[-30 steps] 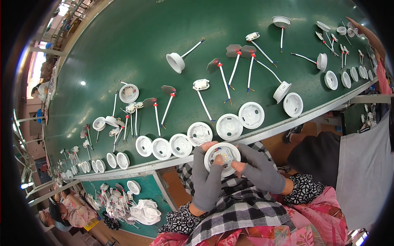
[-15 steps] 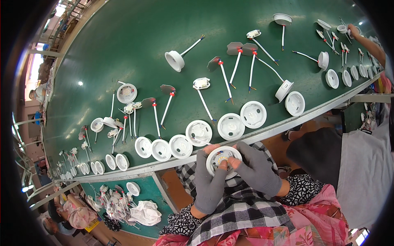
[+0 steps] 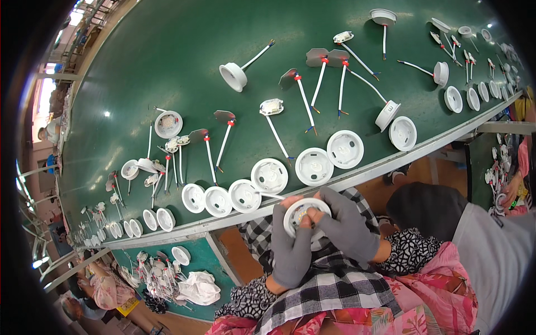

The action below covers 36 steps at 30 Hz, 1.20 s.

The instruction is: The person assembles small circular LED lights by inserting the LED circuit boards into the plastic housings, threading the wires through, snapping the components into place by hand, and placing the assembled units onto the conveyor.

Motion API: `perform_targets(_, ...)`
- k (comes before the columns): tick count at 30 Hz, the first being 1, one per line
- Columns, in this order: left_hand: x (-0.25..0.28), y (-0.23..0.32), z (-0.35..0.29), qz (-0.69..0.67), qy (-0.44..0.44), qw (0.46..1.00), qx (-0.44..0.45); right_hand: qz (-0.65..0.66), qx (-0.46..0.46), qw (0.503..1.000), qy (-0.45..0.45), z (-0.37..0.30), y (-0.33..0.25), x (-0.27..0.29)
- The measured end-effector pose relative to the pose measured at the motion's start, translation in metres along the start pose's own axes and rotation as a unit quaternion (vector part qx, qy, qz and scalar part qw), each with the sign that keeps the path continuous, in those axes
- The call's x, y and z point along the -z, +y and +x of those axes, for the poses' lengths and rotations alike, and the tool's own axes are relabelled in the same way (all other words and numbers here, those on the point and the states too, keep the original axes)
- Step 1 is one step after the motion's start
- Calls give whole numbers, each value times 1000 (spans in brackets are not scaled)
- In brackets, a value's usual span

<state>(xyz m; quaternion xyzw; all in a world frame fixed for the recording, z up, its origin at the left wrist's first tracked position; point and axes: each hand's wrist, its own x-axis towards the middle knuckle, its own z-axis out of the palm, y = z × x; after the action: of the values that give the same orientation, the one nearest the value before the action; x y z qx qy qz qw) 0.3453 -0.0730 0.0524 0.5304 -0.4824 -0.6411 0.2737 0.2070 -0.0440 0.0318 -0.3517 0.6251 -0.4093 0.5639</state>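
Note:
A round white lamp housing (image 3: pixel 290 219) with a yellowish LED board inside is held up in front of my lap, just off the table's near edge. My left hand (image 3: pixel 291 251), in a grey fingerless glove, grips its left side. From the other side my right hand (image 3: pixel 348 230), gloved alike, holds it, and both thumbs press on the board inside. A short white cable (image 3: pixel 272 195) sticks out to the left from behind the housing. Close by along the edge stand several empty white housings, among them one (image 3: pixel 269 176) just beyond my left hand.
On the green table (image 3: pixel 184 72) lie LED boards with white cables, such as one board (image 3: pixel 272 106), and more housings. A metal rim (image 3: pixel 357 181) edges it. Below left, a shelf holds a heap of cabled parts (image 3: pixel 159 273) and a white cloth (image 3: pixel 199 288). A co-worker (image 3: pixel 497 245) sits at right.
The housing in my hands has shifted slightly right and tilted, with both thumbs still inside it. At the far right, a co-worker's arm has drawn back from the table.

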Motion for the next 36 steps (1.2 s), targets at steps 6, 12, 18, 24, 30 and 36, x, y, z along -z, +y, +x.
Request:
perform_targets(6,2,11,1,-22,-10,999,23,21,13,999,-24,-2,-5,3)
perform_targets(12,8,19,1,-20,8,1000,16,42,37,995,-88,-8,-16,11)
perform_targets(18,9,19,2,-9,3,1000,14,80,25,993,-87,-9,-10,8)
perform_targets(24,15,13,3,15,5,1000,3,71,6,992,-105,-11,-8,6)
perform_targets(30,23,17,7,29,-44,998,-46,125,-26,983,-135,-10,-17,16)
perform_targets(36,28,19,4,-33,-63,997,16,128,-33,987,-95,-13,-12,17)
